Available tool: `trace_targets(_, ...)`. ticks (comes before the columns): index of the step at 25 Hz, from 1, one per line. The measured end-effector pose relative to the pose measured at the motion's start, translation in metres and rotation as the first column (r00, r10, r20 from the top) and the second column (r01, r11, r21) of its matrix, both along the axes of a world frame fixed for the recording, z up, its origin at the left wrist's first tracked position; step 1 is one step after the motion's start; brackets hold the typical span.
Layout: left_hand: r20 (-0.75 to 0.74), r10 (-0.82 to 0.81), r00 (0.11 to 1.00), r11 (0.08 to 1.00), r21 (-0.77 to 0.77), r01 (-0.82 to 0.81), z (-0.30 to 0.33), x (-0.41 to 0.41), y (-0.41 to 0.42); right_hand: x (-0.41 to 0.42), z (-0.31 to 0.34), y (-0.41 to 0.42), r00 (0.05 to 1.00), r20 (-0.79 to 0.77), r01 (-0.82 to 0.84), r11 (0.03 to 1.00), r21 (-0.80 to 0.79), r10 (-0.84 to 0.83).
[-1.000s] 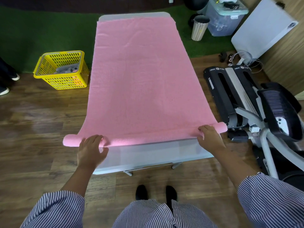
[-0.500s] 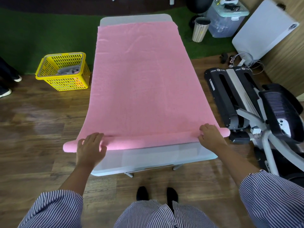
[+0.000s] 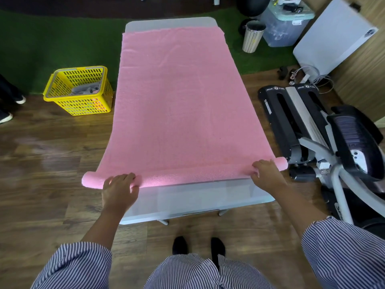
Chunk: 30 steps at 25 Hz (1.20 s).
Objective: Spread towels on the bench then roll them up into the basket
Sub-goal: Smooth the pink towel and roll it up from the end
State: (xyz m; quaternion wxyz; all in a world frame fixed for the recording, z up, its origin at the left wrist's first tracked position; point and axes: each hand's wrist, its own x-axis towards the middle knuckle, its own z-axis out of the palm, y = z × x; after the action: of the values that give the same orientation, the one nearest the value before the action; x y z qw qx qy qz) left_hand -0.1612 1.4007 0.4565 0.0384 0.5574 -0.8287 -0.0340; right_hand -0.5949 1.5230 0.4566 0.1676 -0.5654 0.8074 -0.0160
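Note:
A pink towel [image 3: 177, 105] lies spread along the white bench [image 3: 200, 201], with its near end wound into a thin roll [image 3: 187, 178] that overhangs the bench on both sides. My left hand [image 3: 119, 189] lies on the roll's left part with fingers curled over it. At the roll's right end, my right hand [image 3: 265, 174] grips it the same way. The yellow basket [image 3: 62, 101] stands on the floor left of the bench, with grey cloth inside.
A black and grey exercise machine [image 3: 325, 147] stands close on the right. A slatted bin [image 3: 253, 36], a clear storage box [image 3: 285, 24] and a white panel [image 3: 331, 36] sit at the back right. Someone's shoes [image 3: 8, 109] show at the left edge.
Both hands have pushed the roll a little further up the bench, and more bare bench shows in front of it.

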Motion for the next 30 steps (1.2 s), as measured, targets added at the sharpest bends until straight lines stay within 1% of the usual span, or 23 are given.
trace_targets(4,0.03,-0.053,0.998,0.998,0.032,0.052,-0.001,0.008,0.001,-0.004,0.006,-0.002,0.998,-0.018,-0.049,0.989,0.139,0.052)
trace_targets(5,0.023,-0.037,0.999,0.999,0.037,0.036,0.001,0.008,-0.002,-0.005,0.006,-0.003,0.998,-0.038,-0.048,0.99,0.135,0.054)
trace_targets(7,-0.034,-0.03,0.999,0.999,-0.032,0.028,0.0,0.007,-0.007,-0.006,0.003,-0.006,0.995,-0.082,-0.048,0.999,0.02,0.049)
trace_targets(8,-0.053,-0.054,0.997,0.997,-0.059,0.051,-0.001,0.005,-0.007,-0.006,0.001,-0.006,0.994,-0.098,-0.046,0.998,-0.044,0.041)
trace_targets(9,-0.066,-0.084,0.994,0.995,-0.065,0.079,-0.004,0.003,-0.006,-0.005,0.001,-0.007,0.994,-0.105,-0.042,0.997,-0.069,0.034)
trace_targets(11,-0.089,-0.089,0.992,0.996,-0.041,0.085,-0.011,0.001,-0.005,-0.001,0.0,-0.008,0.997,-0.072,-0.021,0.999,-0.044,0.018)
trace_targets(14,-0.061,-0.03,0.998,0.997,0.071,0.034,-0.015,-0.001,-0.004,0.002,0.0,-0.005,0.996,0.088,0.024,0.999,-0.042,-0.021)
trace_targets(16,-0.062,-0.029,0.998,0.996,0.082,0.034,-0.013,-0.004,-0.003,-0.002,-0.002,-0.001,0.989,0.145,0.019,1.0,-0.022,-0.016)
trace_targets(19,-0.054,-0.011,0.998,1.0,0.028,0.012,-0.005,-0.011,0.001,-0.002,0.001,-0.001,0.987,0.157,0.032,0.999,-0.01,-0.03)
trace_targets(20,-0.034,-0.009,0.999,0.999,0.034,0.01,-0.001,-0.011,0.003,-0.001,0.002,-0.002,0.989,0.143,0.029,1.0,0.001,-0.028)
trace_targets(23,0.027,-0.042,0.999,0.997,0.07,0.04,-0.001,-0.003,0.002,0.001,0.003,-0.006,0.993,0.119,-0.003,0.993,0.118,-0.011)
trace_targets(25,-0.003,-0.065,0.998,0.995,0.072,0.065,-0.001,0.002,-0.004,-0.001,0.005,-0.008,0.993,0.118,-0.016,0.986,0.164,-0.003)
trace_targets(26,-0.034,-0.077,0.996,0.996,0.043,0.078,-0.001,0.004,-0.007,-0.002,0.006,-0.008,0.994,0.106,-0.018,0.992,0.125,0.004)
trace_targets(28,-0.069,-0.091,0.993,0.995,-0.036,0.089,-0.001,0.007,-0.006,-0.004,0.004,-0.009,0.999,0.032,-0.009,0.999,-0.039,0.011)
trace_targets(30,-0.114,-0.076,0.991,0.994,-0.08,0.067,-0.004,0.008,-0.004,-0.002,0.002,-0.009,0.998,-0.037,0.043,0.99,-0.136,-0.048)
